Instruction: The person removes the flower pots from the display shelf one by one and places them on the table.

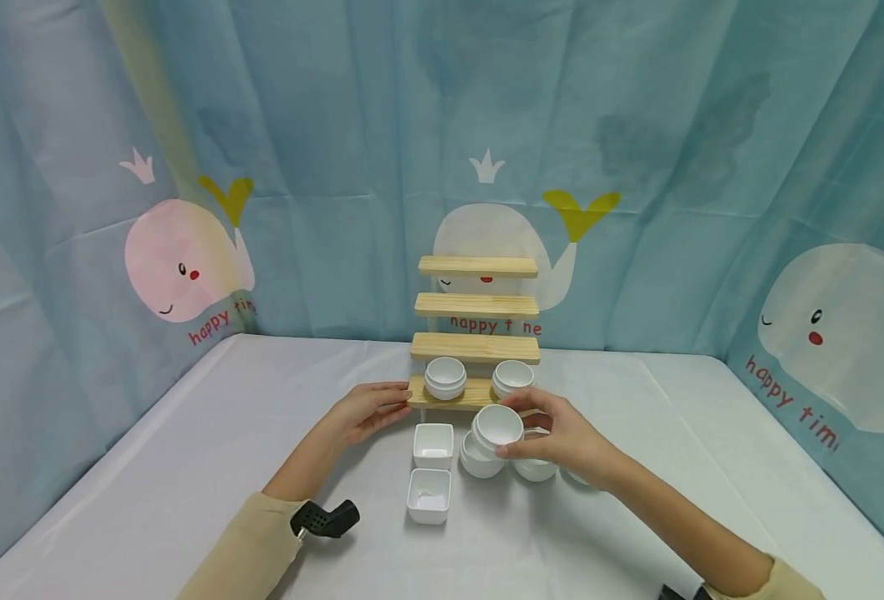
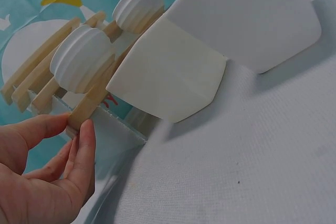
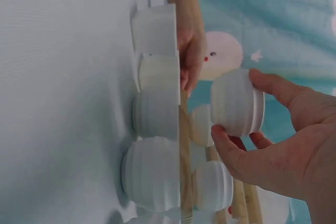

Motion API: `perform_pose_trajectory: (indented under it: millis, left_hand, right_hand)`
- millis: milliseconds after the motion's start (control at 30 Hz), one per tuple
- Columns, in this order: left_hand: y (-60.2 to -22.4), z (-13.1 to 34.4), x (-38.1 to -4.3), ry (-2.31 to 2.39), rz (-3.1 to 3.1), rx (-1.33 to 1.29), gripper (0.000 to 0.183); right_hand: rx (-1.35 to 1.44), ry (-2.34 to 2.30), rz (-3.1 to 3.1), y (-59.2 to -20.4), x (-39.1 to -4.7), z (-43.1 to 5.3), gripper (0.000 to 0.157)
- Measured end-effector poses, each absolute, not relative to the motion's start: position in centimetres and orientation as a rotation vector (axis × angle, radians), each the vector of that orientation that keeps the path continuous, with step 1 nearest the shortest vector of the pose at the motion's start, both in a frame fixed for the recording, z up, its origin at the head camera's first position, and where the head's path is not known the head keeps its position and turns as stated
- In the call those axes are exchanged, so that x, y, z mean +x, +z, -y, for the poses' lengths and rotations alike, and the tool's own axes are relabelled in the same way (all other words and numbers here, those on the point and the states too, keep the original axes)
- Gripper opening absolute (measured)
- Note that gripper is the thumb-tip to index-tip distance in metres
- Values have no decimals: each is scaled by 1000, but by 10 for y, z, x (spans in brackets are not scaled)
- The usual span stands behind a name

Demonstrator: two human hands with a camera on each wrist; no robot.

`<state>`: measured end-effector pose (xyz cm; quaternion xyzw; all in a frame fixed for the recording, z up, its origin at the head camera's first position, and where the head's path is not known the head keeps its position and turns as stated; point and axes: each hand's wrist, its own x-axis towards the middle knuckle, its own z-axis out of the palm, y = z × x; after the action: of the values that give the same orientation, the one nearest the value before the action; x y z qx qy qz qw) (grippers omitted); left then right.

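My right hand grips a small round white bowl by its sides, holding it upright just in front of the rack's lowest shelf. In the right wrist view, the thumb and fingers curl round the ribbed bowl. My left hand pinches the left end of the lowest wooden board between thumb and fingers. That board belongs to a stepped wooden display rack. On it stand two round white bowls, one at left and one at right, partly behind my right hand.
Two square white dishes stand in line before the rack. Beside them, several round white bowls sit on the white cloth, partly hidden by my right hand. A blue whale-print curtain hangs behind the table.
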<state>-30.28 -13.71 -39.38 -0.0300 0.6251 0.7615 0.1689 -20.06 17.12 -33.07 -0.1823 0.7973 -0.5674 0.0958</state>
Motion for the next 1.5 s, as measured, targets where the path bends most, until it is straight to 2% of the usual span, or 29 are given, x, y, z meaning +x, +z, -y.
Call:
perform_pose_trajectory:
  millis: [1000, 1500]
  left_hand:
    - [-394, 136, -302, 2156, -1763, -65, 51]
    - [-392, 138, -303, 2161, -1763, -71, 52]
  right_hand:
    - [-632, -1640, -2244, -364, -187, -174, 60]
    - [-723, -1528, -2287, -369, -182, -168, 53]
